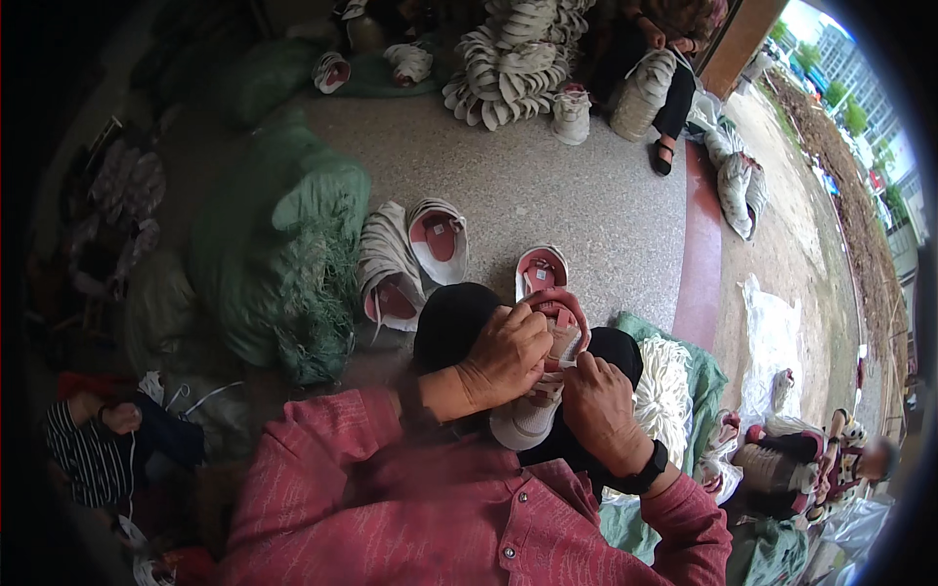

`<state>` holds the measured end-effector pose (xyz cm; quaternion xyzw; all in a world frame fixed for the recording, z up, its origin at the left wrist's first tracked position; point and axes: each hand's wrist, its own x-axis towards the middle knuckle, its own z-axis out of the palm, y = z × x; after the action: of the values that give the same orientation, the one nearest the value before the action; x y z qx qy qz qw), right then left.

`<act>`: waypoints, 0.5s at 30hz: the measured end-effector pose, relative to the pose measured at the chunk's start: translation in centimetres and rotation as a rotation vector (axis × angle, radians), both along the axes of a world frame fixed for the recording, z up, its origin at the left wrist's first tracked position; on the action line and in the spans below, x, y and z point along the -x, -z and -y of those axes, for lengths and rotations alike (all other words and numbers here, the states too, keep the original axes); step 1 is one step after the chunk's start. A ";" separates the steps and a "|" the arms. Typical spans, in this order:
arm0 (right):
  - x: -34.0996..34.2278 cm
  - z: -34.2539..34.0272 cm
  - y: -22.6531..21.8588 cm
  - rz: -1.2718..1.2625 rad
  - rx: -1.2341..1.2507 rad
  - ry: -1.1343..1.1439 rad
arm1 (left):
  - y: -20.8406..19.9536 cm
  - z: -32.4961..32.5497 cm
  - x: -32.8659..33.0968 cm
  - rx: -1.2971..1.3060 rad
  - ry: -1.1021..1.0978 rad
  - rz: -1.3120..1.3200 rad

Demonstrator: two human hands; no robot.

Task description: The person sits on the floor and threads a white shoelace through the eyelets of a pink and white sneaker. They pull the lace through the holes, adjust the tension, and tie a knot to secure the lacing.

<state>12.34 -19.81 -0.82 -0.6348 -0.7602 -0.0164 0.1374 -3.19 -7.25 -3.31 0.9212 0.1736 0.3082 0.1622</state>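
Where the grey speckled stone floor (596, 200) spreads across the upper middle of the frame, the widest open room lies, bounded at right by a reddish-brown threshold strip (699, 239) and at left by a bulging green woven-plastic sack (293, 210). Paler ground (743, 259) beyond the strip, running to the right rim.

Item, centre: one white-and-beige shoe with a dusty-red padded collar (564, 342), toe toward the lower edge, between two dark-trousered knees (459, 311). Left hand (510, 354): fingers bent and closed on the shoe's upper, near the collar. Right hand (606, 405), dark watch (650, 469) at the wrist: thumb and fingers pinched at the shoe's right side; whether a lace is also gripped cannot be told. Room beside the hands is narrow, knees close on both sides.

Just above the collar: second shoe with a red insole (540, 266), in the way at that side. Left of centre: nested row of whitish shoes (386, 256), a single red-lined shoe (439, 239) beside it. Right of the knee: bundle of white cords (664, 391) on green sheeting (705, 381). Top centre: tall heap of whitish shoes (513, 63). Upper right: seated co-worker's hands (669, 41) above a shoe stack (645, 93). Lower left: another co-worker's striped sleeve (76, 439).
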 end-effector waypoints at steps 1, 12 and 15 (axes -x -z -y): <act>0.0 -0.1 0.0 -0.002 0.008 -0.003 | 0.1 0.1 0.1 -0.010 0.001 0.019; -1.9 -1.9 0.7 -0.820 0.246 0.088 | 0.8 0.9 1.6 -0.065 0.009 -0.086; -1.8 -1.6 1.1 -0.779 0.199 0.071 | 1.0 1.2 1.5 -0.022 -0.012 -0.091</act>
<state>14.19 -18.23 -1.89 -0.6295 -0.6267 0.2946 0.3525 -4.71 -8.46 -4.28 0.9349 0.1830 0.2687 0.1423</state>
